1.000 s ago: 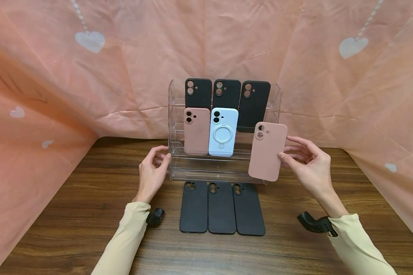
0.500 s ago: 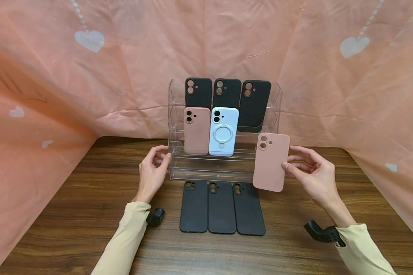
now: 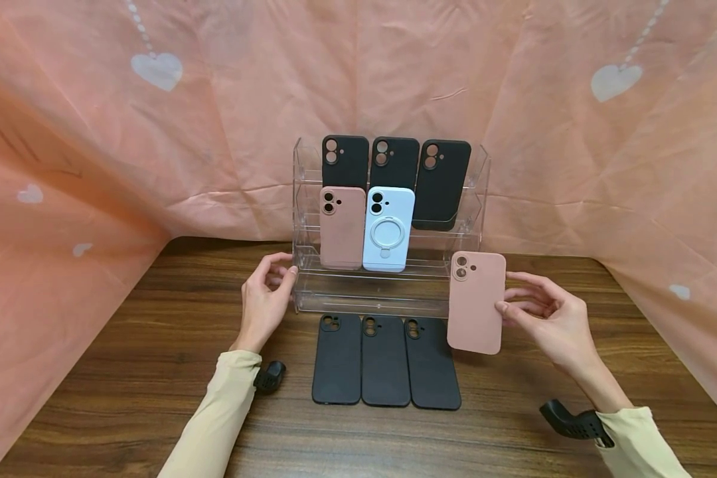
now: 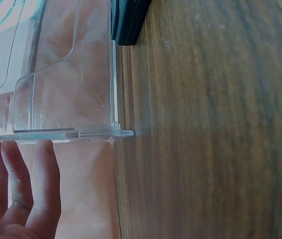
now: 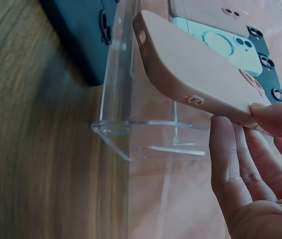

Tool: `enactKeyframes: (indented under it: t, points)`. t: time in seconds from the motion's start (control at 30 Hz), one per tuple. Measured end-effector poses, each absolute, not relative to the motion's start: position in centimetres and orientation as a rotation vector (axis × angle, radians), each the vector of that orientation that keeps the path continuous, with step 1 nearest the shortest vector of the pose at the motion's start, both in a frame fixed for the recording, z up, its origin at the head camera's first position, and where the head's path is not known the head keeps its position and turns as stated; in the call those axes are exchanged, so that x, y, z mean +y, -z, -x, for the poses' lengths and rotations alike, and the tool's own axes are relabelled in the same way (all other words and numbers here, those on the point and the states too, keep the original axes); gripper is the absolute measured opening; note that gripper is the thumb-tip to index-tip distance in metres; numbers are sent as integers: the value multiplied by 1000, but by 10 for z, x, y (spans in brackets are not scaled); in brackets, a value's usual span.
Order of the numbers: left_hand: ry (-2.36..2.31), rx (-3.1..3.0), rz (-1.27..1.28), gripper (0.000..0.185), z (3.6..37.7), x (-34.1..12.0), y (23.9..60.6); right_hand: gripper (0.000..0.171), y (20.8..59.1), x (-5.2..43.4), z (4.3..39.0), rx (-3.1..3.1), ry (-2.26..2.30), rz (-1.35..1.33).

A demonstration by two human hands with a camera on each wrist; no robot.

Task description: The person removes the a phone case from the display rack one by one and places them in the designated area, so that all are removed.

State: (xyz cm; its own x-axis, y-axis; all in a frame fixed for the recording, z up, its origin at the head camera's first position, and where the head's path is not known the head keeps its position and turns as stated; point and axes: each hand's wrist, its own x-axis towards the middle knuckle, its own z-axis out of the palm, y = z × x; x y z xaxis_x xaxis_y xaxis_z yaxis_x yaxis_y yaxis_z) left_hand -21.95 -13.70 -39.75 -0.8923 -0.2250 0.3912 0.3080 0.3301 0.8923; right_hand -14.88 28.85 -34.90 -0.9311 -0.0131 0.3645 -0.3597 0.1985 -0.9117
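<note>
My right hand pinches a pink phone case by its right edge, with the thumb on its back and the fingers on the far side. The case stands nearly upright before the right end of a clear acrylic display rack, overlapping it in the head view. My left hand rests its fingertips against the rack's left side panel. On the rack, another pink case and a white case with a ring lean side by side. Three black cases, including the rightmost black case, stand behind them.
On the wooden table, three more black cases lie in a row before the rack, the middle black case among them. A pink curtain with white hearts hangs behind and at both sides.
My right hand has moved down and slightly right with the pink case, away from the rack's tiers, and the case has become more upright. My left hand has stayed at the rack's side.
</note>
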Motion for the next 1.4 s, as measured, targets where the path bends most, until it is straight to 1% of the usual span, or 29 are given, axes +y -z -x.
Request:
enactKeyframes:
  t: [0.2,0.37,0.67,0.87,1.13,1.4]
  points:
    - [1598,-2160,54,24,208,-130,381,49,355,296,142,-2274,-1789,-342]
    - [1578,-2160,66,23,202,-128,374,49,359,300,139,-2310,-1791,-381]
    - [1580,-2149,111,22,220,-139,399,47,368,306,132,-2471,-1636,-335]
    - [1573,-2146,134,20,221,-141,400,48,375,308,128,-2524,-1642,-343]
    - [1581,-2151,109,23,220,-139,399,52,384,312,124,-2564,-1663,-360]
    - [1586,-2155,101,23,220,-139,400,54,389,314,123,-2636,-1773,-275]
